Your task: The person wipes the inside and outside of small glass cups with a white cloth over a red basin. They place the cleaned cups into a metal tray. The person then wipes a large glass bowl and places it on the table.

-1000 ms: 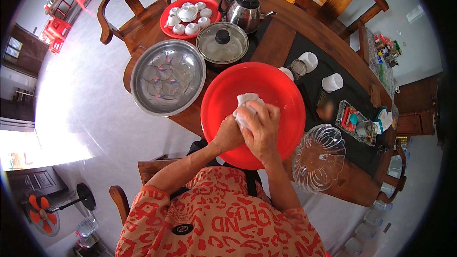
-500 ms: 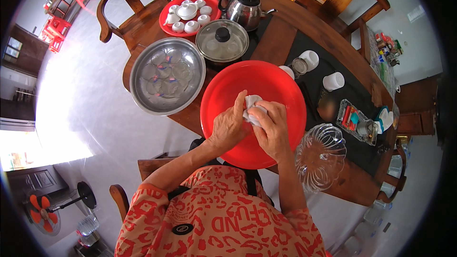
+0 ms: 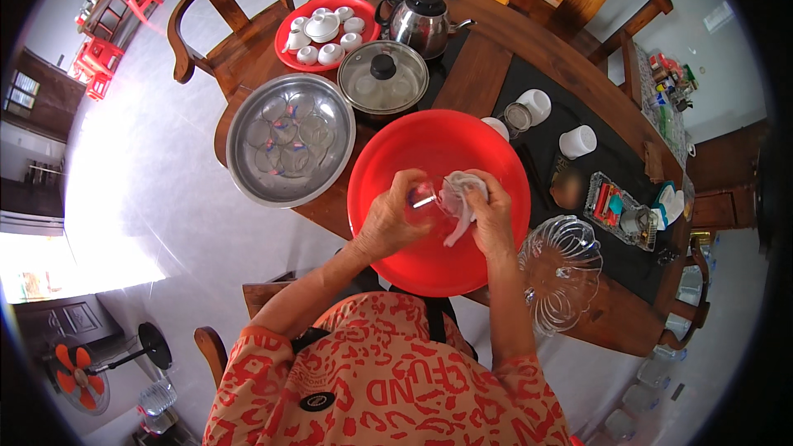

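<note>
Over a wide red basin (image 3: 387, 153), my left hand (image 3: 390, 216) grips a small clear drinking glass (image 3: 421, 195) with a coloured mark on it. Its fingers wrap round the near side. My right hand (image 3: 494, 213) is closed on a damp-looking white cloth (image 3: 461, 196), whose loose end hangs down toward the basin. The cloth is bunched right beside the glass; whether they touch I cannot tell. Left of the red basin, a steel basin (image 3: 239, 169) holds several clear glasses (image 3: 285, 134) with similar marks.
Behind the basins stand a glass-lidded pot (image 3: 363, 83), a steel kettle (image 3: 420, 31) and a red tray (image 3: 285, 56) of white teacups. Rightward are white cups (image 3: 577, 142), a cut-glass tray (image 3: 640, 235) of small items and a ribbed clear glass bowl (image 3: 562, 277) near the table edge.
My hands were close together around the bunched cloth. Now they have drawn apart a little, the glass shows in my left hand, and the cloth hangs looser from my right.
</note>
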Action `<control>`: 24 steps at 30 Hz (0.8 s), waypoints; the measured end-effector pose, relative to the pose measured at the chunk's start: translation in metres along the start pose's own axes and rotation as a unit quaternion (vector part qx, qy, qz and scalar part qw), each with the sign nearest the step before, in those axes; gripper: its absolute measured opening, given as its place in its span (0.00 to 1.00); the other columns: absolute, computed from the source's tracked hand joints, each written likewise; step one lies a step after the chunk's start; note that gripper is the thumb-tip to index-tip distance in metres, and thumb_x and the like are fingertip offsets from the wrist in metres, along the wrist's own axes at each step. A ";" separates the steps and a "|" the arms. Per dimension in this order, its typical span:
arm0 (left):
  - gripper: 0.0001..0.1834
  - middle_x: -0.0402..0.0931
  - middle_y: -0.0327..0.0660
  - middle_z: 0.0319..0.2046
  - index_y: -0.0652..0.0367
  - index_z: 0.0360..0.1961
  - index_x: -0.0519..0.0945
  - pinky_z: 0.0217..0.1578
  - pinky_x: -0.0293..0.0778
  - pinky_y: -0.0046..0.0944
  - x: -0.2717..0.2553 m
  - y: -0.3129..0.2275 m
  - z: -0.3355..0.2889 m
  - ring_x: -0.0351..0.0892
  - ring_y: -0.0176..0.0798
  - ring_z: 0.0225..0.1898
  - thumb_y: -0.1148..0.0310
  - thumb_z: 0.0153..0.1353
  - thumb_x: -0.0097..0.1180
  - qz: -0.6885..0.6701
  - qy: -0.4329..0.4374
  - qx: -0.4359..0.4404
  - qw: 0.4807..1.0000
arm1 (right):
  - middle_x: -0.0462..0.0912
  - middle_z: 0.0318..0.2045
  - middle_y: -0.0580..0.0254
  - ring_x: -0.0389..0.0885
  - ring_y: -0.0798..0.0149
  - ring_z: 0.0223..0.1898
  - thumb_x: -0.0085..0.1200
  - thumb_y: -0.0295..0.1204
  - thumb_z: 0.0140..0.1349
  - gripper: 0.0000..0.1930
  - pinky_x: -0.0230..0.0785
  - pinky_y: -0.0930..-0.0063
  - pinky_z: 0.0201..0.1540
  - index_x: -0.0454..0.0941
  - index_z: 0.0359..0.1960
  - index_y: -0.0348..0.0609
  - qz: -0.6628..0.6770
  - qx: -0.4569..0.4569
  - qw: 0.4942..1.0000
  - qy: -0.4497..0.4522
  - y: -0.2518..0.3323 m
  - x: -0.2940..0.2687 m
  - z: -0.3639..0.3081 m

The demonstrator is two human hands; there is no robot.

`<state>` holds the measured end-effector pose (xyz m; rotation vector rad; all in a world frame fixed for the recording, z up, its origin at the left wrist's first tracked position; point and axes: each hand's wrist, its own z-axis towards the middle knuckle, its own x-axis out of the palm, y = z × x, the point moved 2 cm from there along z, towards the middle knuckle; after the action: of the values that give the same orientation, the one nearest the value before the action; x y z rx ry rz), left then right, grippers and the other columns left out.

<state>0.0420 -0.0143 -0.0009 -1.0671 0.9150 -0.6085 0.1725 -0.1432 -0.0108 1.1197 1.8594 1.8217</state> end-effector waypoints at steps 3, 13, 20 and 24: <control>0.33 0.73 0.41 0.36 0.58 0.48 0.67 0.41 0.72 0.35 -0.008 0.003 0.006 0.75 0.38 0.38 0.71 0.41 0.70 0.035 0.049 -0.035 0.998 | 0.77 0.41 0.61 0.77 0.71 0.42 0.54 0.20 0.58 0.15 0.75 0.78 0.42 0.71 0.48 0.40 0.053 -0.067 0.996 -0.019 0.008 0.002 -0.007; 0.26 0.75 0.41 0.34 0.56 0.42 0.72 0.36 0.73 0.42 -0.007 0.006 0.005 0.75 0.46 0.35 0.74 0.37 0.66 0.114 0.015 0.042 0.993 | 0.77 0.39 0.58 0.77 0.62 0.40 0.54 0.14 0.48 0.19 0.71 0.73 0.44 0.76 0.44 0.41 -0.264 -0.105 0.934 0.218 0.036 0.012 -0.015; 0.25 0.75 0.39 0.33 0.55 0.38 0.73 0.35 0.72 0.43 -0.008 -0.007 0.009 0.74 0.46 0.35 0.75 0.35 0.67 0.157 0.025 0.078 0.984 | 0.70 0.44 0.54 0.74 0.59 0.45 0.52 0.14 0.48 0.25 0.70 0.68 0.48 0.69 0.51 0.41 -0.298 -0.165 0.925 0.170 0.030 0.019 -0.018; 0.26 0.76 0.39 0.31 0.58 0.39 0.74 0.33 0.72 0.41 -0.013 -0.012 0.013 0.75 0.45 0.33 0.73 0.34 0.69 0.225 -0.008 0.122 0.967 | 0.67 0.46 0.50 0.74 0.57 0.46 0.51 0.13 0.47 0.30 0.70 0.68 0.49 0.62 0.55 0.41 -0.375 -0.209 0.888 0.163 0.031 0.024 -0.020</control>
<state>0.0470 -0.0023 0.0169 -0.6122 0.9994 -0.3202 0.1527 -0.1441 0.0287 -0.0821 1.5928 1.8273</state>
